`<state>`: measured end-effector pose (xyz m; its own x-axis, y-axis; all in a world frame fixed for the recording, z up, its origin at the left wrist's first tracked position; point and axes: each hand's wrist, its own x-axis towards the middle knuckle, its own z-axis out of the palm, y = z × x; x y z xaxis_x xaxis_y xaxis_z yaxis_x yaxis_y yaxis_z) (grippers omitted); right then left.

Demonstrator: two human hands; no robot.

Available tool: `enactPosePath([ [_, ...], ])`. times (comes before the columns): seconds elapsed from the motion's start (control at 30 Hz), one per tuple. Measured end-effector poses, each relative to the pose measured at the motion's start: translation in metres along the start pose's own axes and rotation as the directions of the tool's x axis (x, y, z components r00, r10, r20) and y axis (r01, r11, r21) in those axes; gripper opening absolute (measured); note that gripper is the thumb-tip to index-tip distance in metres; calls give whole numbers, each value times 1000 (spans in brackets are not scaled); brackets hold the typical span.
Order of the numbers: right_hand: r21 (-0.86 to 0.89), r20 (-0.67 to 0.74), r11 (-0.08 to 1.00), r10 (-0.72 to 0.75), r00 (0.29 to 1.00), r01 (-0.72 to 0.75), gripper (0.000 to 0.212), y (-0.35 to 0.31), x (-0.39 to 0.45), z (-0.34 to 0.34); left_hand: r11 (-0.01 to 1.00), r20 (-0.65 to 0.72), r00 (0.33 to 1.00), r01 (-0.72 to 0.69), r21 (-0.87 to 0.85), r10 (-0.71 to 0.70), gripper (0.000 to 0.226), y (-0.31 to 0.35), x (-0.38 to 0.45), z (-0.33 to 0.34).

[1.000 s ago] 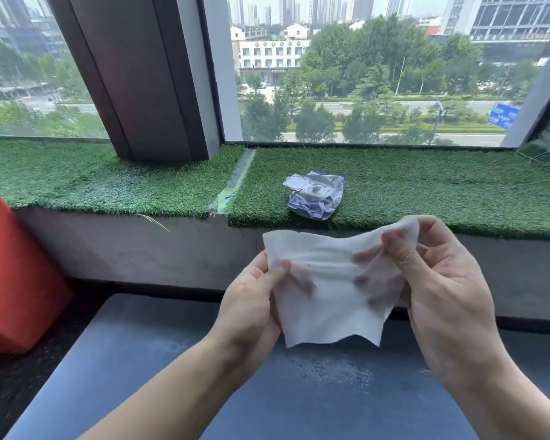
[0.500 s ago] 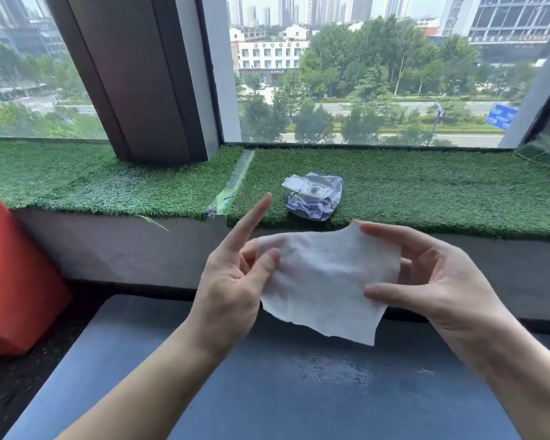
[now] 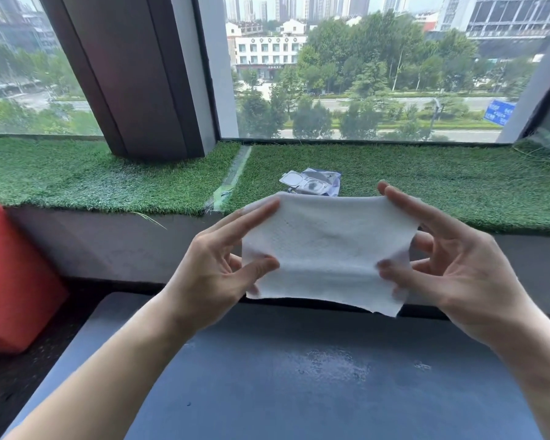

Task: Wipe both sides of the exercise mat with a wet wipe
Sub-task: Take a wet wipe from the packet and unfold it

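Both hands are pinching the wet wipe (image 3: 327,249) by its side edges, left hand (image 3: 216,268) and right hand (image 3: 458,265) stretching it flat above the exercise mat (image 3: 299,376). Wiping looks barely started: damp patches are glistening on the mat's top face, the underside untouched, I'd judge. The wipe packet (image 3: 311,185) is sitting on the turf ledge (image 3: 108,179); a red block (image 3: 10,274) is crowding the mat's left.

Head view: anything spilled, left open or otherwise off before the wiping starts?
Two small things. The wet wipe pack on the artificial grass ledge sits with its flip lid open. The grey exercise mat shows a patchy wet-looking mark at its middle. The wet wipe, stretched between the left hand and right hand, looks intact.
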<state>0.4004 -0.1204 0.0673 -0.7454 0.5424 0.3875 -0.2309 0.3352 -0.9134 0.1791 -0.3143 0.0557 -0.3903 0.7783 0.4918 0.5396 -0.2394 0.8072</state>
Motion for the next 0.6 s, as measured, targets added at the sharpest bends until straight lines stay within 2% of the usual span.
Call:
enactPosePath([
  [0.07,89,-57,996,36,998,-31,97,7,4,2,999,-19,1000,17,-33,-18,73,-2,0,2],
  [0.13,292,-20,923,269,963,-252,95,20,6,9,990,-17,997,67,-126,-70,72,-6,1,5],
  [0.2,452,184,720,502,845,-527,67,35,1,22,979,10,993,121,-166,-121,65,-15,2,9],
  [0.23,471,257,628,574,777,-620,53,42,-3,28,972,22,985,174,-159,-173,60,-22,1,12],
  [0.27,460,291,578,619,729,-674,44,50,-8,32,955,33,967,253,-154,-251,54,-29,0,14],
  [0.33,406,271,573,668,693,-712,39,64,-13,37,910,67,919,395,-126,-389,42,-42,-3,17],
  [0.4,358,185,638,667,722,-682,43,69,-14,37,891,82,894,446,-83,-440,39,-47,-6,20],
  [0.47,345,71,745,587,807,-572,39,62,-9,33,901,57,921,390,-191,-386,53,-40,-4,22],
  [0.53,289,-14,879,401,916,-380,25,40,-4,20,923,-68,964,224,-312,-257,73,-24,-1,19],
  [0.57,221,-16,937,282,959,-271,26,26,-1,11,924,-131,975,123,-361,-181,81,-14,0,16],
  [0.6,141,19,975,168,986,-169,39,15,1,3,918,-174,978,41,-394,-119,87,-8,2,13],
])
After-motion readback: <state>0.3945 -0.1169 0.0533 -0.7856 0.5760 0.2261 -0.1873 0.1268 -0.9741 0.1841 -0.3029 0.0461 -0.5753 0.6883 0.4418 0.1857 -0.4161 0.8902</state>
